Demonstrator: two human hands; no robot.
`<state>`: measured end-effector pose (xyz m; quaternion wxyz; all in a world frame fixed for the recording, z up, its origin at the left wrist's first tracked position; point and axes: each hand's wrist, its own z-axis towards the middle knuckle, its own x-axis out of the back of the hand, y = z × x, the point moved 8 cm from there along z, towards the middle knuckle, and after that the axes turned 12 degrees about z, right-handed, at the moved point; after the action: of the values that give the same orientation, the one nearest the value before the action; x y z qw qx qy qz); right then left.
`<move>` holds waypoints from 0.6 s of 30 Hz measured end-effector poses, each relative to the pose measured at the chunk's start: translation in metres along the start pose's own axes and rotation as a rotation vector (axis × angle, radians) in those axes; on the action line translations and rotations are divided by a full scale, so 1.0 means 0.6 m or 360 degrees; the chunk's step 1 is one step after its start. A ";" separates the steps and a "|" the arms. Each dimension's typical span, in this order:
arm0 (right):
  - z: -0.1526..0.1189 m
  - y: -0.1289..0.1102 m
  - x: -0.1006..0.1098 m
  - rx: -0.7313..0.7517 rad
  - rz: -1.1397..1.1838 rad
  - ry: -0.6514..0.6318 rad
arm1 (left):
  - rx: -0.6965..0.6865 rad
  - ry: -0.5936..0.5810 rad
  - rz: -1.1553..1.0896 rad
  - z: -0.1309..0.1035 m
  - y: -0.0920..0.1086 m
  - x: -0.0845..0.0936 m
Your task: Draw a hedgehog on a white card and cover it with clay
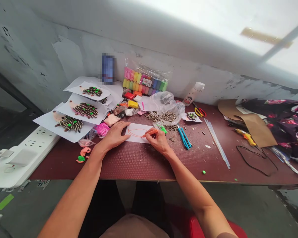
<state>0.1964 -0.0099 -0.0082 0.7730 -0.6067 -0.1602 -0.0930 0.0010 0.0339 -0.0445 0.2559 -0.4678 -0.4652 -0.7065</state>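
A small white paper card lies on the dark red table in front of me, with a curved orange outline drawn on it. My right hand grips an orange marker, its tip on the card by the line. Resting at the card's left edge, my left hand has its thumb and fingers apart and holds nothing. Just beyond my right hand are a bit of green clay and a heap of striped sunflower seeds. Pink clay in a bag sits beside my left hand.
Hedgehog pictures made with seeds are stacked at the left, above a white power strip. A teal utility knife, scissors, clear glue sticks and a yellow glue gun lie rightward. Packed coloured clay and a bottle stand behind.
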 end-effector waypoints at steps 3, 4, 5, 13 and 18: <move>0.001 0.004 0.007 -0.0044 -0.0026 0.0015 | 0.0001 0.0002 -0.0001 0.000 -0.001 -0.001; 0.001 0.007 0.010 -0.0061 -0.0030 0.0022 | 0.0002 0.0003 0.0000 0.000 -0.002 -0.001; 0.000 0.009 0.013 -0.0076 -0.0031 0.0031 | 0.0004 0.0004 0.0001 0.000 -0.002 -0.001; 0.001 0.020 0.047 -0.0127 -0.0051 0.0210 | 0.0010 0.0017 -0.0005 -0.001 -0.001 0.000; 0.003 0.022 0.061 -0.0132 -0.0131 0.0298 | 0.0005 0.0037 0.0000 -0.001 -0.001 0.000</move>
<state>0.2350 -0.0031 -0.0067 0.7543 -0.6198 -0.1081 -0.1875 0.0001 0.0336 -0.0447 0.2621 -0.4592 -0.4634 -0.7111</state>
